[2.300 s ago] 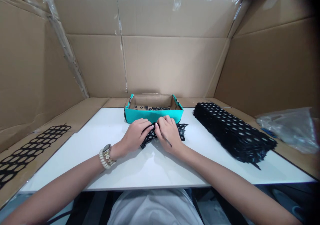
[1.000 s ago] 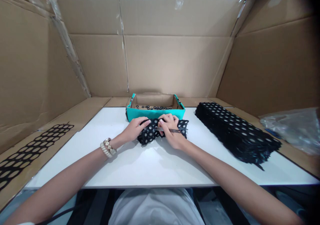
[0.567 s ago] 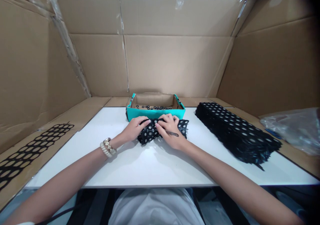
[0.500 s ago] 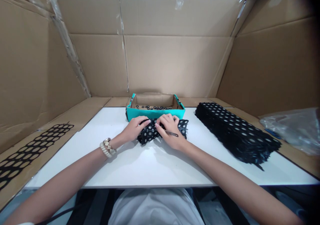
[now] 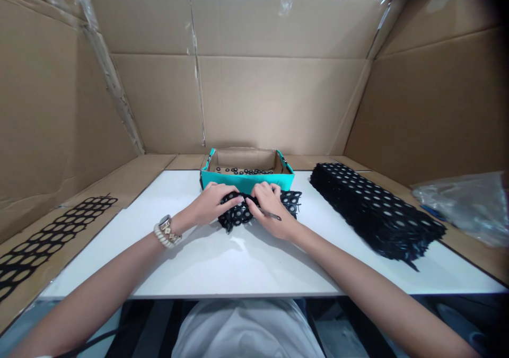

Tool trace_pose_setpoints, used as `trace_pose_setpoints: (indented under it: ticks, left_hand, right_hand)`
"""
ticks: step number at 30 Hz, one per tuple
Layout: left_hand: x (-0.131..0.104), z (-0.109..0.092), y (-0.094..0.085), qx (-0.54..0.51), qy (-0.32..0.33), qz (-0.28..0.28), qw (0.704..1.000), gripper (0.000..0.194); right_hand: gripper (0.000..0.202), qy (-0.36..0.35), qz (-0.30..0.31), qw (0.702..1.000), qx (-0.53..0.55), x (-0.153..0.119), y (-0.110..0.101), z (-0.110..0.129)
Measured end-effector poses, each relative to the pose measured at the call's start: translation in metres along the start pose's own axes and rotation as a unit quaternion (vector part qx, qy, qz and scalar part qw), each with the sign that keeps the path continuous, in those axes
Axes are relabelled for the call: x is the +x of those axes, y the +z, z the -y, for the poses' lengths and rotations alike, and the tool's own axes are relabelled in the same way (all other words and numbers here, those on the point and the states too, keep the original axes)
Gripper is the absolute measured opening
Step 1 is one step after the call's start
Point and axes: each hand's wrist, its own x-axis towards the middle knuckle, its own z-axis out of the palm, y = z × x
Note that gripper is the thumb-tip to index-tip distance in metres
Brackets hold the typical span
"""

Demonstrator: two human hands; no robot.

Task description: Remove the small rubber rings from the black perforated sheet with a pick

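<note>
A black sheet with pale round dots (image 5: 238,216) lies bunched on the white table, in front of a teal-edged box (image 5: 248,181). My left hand (image 5: 212,203) grips its left part, thumb and fingers closed on the material. My right hand (image 5: 272,207) pinches the sheet near its middle and also holds a thin dark tool (image 5: 271,215), whose end sticks out over the back of the hand. The tool's tip is hidden by the fingers. Small black rings (image 5: 246,172) lie inside the box.
A thick stack of black dotted sheets (image 5: 369,204) stands on the right of the white table (image 5: 238,273). Black netting with oval holes (image 5: 59,225) lies on cardboard at the left. A clear plastic bag (image 5: 465,204) rests at the right. Cardboard walls (image 5: 278,98) surround the table.
My left hand has shifted slightly, its thumb now further over the sheet. The sheet's middle is bunched up more between my hands. The right hand and tool have moved a little left.
</note>
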Motion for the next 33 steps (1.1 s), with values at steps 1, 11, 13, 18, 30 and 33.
trace_pose_setpoints:
  ticks: [1, 11, 13, 18, 30, 33]
  left_hand:
    - [0.0, 0.001, -0.002, 0.014, -0.002, 0.01, 1.0, 0.039]
    - [-0.001, 0.001, -0.004, -0.068, -0.007, 0.094, 0.993, 0.045]
    - [-0.001, -0.001, 0.0, -0.102, -0.035, 0.089, 0.99, 0.044]
    - [-0.005, -0.01, 0.01, -0.157, -0.124, 0.031, 0.979, 0.039]
    - [-0.005, -0.015, 0.015, -0.16, -0.099, 0.031, 0.982, 0.037]
    - [-0.004, -0.013, 0.008, -0.134, -0.11, 0.05, 0.984, 0.039]
  right_hand:
    - [0.02, -0.006, 0.0, 1.0, -0.006, 0.0, 0.0, 0.0]
    - [0.02, -0.029, -0.008, 0.999, -0.035, -0.001, 0.002, 0.003]
    - [0.019, -0.02, -0.016, 0.999, -0.041, -0.001, 0.005, 0.003]
    - [0.014, 0.023, -0.058, 0.997, -0.052, -0.003, 0.015, 0.003]
    - [0.017, 0.04, -0.069, 0.988, -0.136, 0.0, 0.023, 0.011]
    - [0.015, 0.054, -0.044, 0.996, -0.051, 0.003, 0.018, 0.003]
